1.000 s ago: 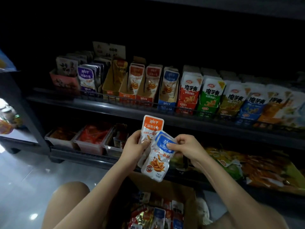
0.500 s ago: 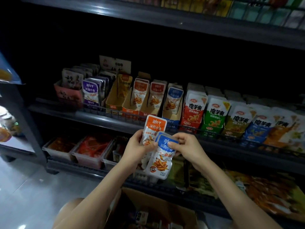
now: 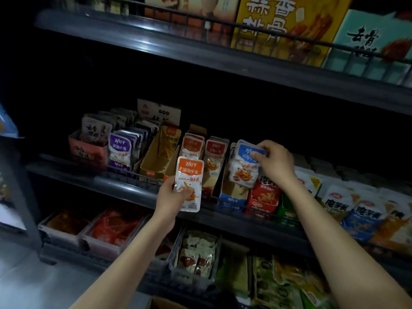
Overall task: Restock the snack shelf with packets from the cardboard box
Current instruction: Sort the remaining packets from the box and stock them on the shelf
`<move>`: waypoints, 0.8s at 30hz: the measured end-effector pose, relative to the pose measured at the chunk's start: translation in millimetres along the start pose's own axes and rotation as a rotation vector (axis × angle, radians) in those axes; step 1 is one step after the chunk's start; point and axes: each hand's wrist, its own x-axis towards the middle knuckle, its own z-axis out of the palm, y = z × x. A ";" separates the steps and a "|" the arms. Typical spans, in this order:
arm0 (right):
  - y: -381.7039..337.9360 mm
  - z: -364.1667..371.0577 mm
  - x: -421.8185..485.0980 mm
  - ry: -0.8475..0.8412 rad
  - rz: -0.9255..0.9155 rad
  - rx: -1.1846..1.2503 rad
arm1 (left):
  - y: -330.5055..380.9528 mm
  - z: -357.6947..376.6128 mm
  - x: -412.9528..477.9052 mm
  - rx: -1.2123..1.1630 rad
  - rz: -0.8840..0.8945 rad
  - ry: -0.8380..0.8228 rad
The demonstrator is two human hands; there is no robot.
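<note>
My left hand point(image 3: 172, 194) holds an orange-topped snack packet point(image 3: 190, 177) upright in front of the middle shelf point(image 3: 124, 186). My right hand point(image 3: 275, 162) pinches the top of a small stack of blue-topped packets point(image 3: 244, 166), held over the blue display carton point(image 3: 231, 200) on that shelf. Orange display cartons of matching packets point(image 3: 215, 152) stand just left of it. Only a brown corner of the cardboard box point(image 3: 160, 303) shows at the bottom edge.
A half-empty yellow carton point(image 3: 159, 159) and purple packets point(image 3: 120, 150) stand to the left. Red, green and blue packet rows point(image 3: 338, 201) fill the right. Clear tubs point(image 3: 107, 228) sit on the lower shelf. The upper shelf point(image 3: 223, 54) overhangs with a wire rail.
My hands have parted: the right lifted the blue packets up to the blue carton on the shelf, the left kept the orange packet. The view rose, so the box dropped nearly out of sight.
</note>
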 end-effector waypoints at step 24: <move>11.4 35.9 20.1 -0.289 -0.137 -0.410 | -5.9 8.5 14.3 0.008 -0.048 0.016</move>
